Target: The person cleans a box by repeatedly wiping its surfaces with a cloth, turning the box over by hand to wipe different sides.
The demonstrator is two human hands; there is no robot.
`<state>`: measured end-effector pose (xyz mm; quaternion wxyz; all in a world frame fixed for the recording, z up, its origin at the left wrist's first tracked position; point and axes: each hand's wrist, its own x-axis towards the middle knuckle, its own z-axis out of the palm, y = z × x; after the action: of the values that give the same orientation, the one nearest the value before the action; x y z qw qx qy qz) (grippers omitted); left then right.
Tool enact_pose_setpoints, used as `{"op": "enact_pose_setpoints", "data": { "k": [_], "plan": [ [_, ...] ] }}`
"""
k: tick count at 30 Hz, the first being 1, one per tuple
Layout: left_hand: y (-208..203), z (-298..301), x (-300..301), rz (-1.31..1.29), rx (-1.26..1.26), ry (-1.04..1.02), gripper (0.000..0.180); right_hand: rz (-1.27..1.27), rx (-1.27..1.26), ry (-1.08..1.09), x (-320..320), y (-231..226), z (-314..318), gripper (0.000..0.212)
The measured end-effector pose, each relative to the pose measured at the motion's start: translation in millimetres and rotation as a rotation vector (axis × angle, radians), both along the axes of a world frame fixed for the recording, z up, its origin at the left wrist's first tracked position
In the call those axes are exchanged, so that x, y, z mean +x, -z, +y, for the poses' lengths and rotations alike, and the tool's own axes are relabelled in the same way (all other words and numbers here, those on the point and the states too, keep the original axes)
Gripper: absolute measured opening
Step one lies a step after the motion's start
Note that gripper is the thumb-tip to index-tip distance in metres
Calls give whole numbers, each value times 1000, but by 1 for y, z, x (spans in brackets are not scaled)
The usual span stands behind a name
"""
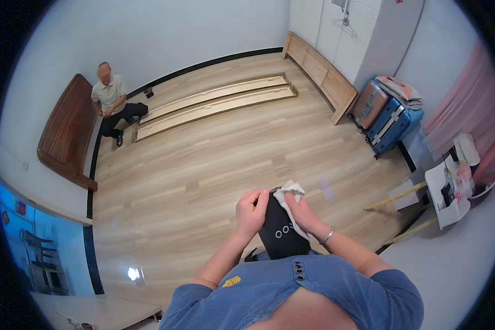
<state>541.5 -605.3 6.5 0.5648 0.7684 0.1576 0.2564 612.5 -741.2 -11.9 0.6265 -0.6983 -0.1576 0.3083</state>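
Observation:
In front of my chest is a black flat item [275, 225] with pale lettering; its exact kind I cannot make out. My left hand [251, 212] is closed on its upper left edge, thumb on top. A crumpled white cloth [291, 190] lies against its upper right side, bunched in my closed right hand [302, 213]. On my right wrist is a silver bracelet [328, 236]. The item's lower end reaches down to my blue shirt [313, 280].
Two long wooden bed rails [214, 110] lie on the wood floor [203, 181]. A person [110, 96] sits by a dark brown headboard [69, 129] at far left. A light wooden bed panel [319, 69] leans by the wardrobe. Suitcases [393, 124] and a white side table [445, 192] stand right.

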Motion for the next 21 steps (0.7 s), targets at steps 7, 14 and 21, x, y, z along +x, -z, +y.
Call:
{"op": "enact_pose_setpoints", "data": {
  "k": [7,14,21],
  "plan": [
    [-2,5,-3,15,-182,45,18,54,-59,-195,-19,13,-32,43],
    [-13,24,0,81,-172,281,24,35,-34,-190,-11,-5,-38,39],
    [-39,33,2,214,-193,579,42,-223,-164,-388,13,-39,-38,41]
  ]
}}
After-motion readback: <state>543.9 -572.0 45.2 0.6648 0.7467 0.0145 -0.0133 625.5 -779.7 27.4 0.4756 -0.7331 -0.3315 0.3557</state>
